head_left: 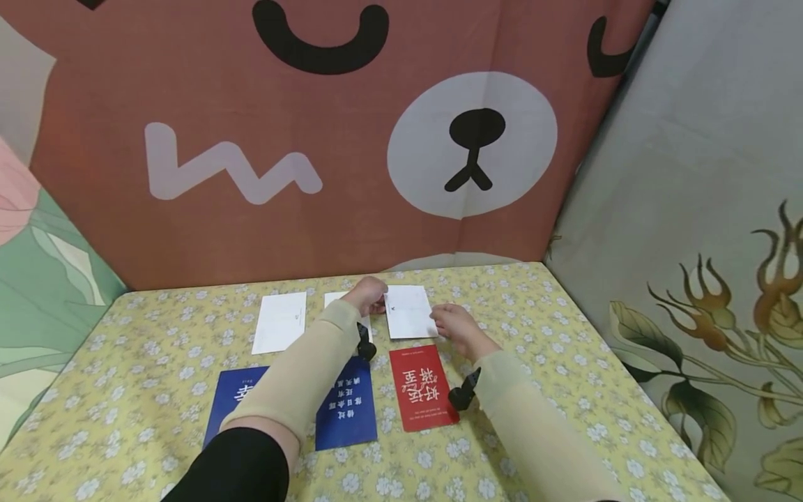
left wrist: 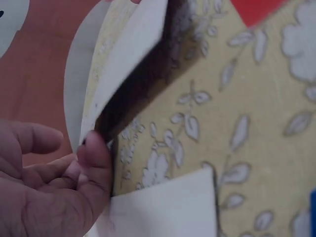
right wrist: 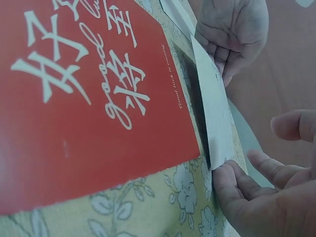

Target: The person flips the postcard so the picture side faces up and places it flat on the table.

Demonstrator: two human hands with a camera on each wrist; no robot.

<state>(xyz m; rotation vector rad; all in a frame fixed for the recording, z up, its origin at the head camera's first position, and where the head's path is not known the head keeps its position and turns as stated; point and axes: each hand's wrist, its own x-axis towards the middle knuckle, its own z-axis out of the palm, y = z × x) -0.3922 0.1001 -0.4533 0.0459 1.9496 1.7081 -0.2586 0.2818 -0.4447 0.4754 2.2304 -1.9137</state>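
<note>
White card (head_left: pixel 409 317) pinched between left hand (head_left: pixel 366 295) and right hand (head_left: pixel 458 329)

Head view: the card is toward the far side of the bench (head_left: pixel 157 390), left hand at its left edge, right hand at its right edge, neither clearly nearer. Its long axis seems to run away from the person. A red card (head_left: pixel 423 394) lies just nearer the person; a blue card (head_left: pixel 348 411) lies left of that. The bench surface is yellow and flowered, backed by a brown hanging (head_left: pixel 219 240), with a grey floral hanging (head_left: pixel 690 174) on the right.

Left wrist view: the left thumb and fingers grip a corner; the card tilts, a dark gap beneath.

Right wrist view: the right thumb and fingers pinch the other end, beside the red card.
</note>
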